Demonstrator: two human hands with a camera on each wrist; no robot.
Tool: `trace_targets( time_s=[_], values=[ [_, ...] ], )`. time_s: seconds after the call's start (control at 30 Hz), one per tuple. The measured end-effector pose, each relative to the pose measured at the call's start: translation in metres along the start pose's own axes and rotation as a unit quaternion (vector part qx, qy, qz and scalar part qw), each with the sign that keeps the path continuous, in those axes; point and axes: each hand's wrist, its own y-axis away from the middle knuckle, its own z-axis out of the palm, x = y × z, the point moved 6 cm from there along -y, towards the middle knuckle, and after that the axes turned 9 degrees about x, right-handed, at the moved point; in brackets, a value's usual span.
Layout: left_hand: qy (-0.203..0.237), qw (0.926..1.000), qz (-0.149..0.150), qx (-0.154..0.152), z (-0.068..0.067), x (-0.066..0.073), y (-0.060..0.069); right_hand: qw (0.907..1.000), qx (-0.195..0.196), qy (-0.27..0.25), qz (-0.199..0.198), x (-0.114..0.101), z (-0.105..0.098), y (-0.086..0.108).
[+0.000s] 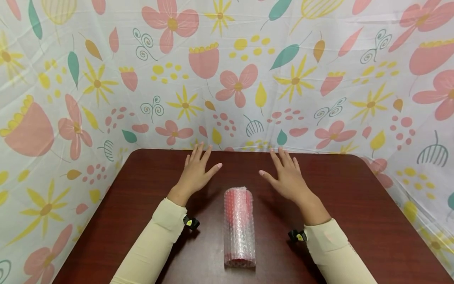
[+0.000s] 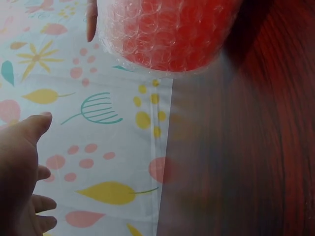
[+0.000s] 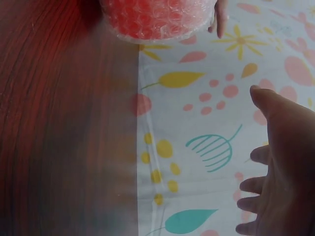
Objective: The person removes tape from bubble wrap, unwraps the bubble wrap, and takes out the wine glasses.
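A red cylindrical object in bubble wrap (image 1: 239,227) stands or lies on the dark table between the two forearms; its wrapped end shows at the top of the left wrist view (image 2: 170,34) and the right wrist view (image 3: 157,17). To its upper left is my left hand (image 1: 194,172), fingers spread and straight, touching nothing visible. My right hand (image 1: 289,177) mirrors it at the upper right, also spread and holding nothing. Parts of the left hand (image 2: 22,172) and the right hand (image 3: 288,162) show at the outer edges of the wrist views.
The dark reddish-brown table (image 1: 361,205) has rounded far corners. A white curtain with flowers and leaves (image 1: 269,90) hangs behind it and along both sides. Pale sleeves cover the forearms, with a small black device at each wrist.
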Motion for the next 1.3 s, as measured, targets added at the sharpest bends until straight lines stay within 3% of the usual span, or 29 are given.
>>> trace_targets(
  time_s=[0.27,0.6,0.7,0.83,1.0,1.13,1.3],
  values=[
    [0.073,0.9973,-0.001,-0.012,-0.001,0.007,0.006,0.9988,0.003,-0.038,-0.030,-0.007,-0.003,0.006],
    [0.108,0.9923,-0.003,-0.062,0.009,0.011,0.017,0.9961,-0.054,-0.050,-0.047,-0.017,0.008,0.017],
    [0.146,0.9850,-0.002,-0.092,0.016,0.012,0.022,0.9950,-0.071,-0.047,-0.052,-0.021,0.011,0.021],
    [0.196,0.9692,-0.007,-0.148,0.025,0.014,0.030,0.9922,-0.105,-0.048,-0.048,-0.026,0.016,0.028],
    [0.213,0.9556,-0.007,-0.204,0.037,0.015,0.040,0.9892,-0.125,-0.063,-0.042,-0.032,0.020,0.033],
    [0.216,0.9487,-0.008,-0.230,0.042,0.018,0.044,0.9860,-0.124,-0.087,-0.068,-0.038,0.023,0.035],
    [0.206,0.9470,-0.001,-0.246,0.045,0.022,0.047,0.9820,-0.134,-0.108,-0.078,-0.042,0.027,0.037]
  ],
)
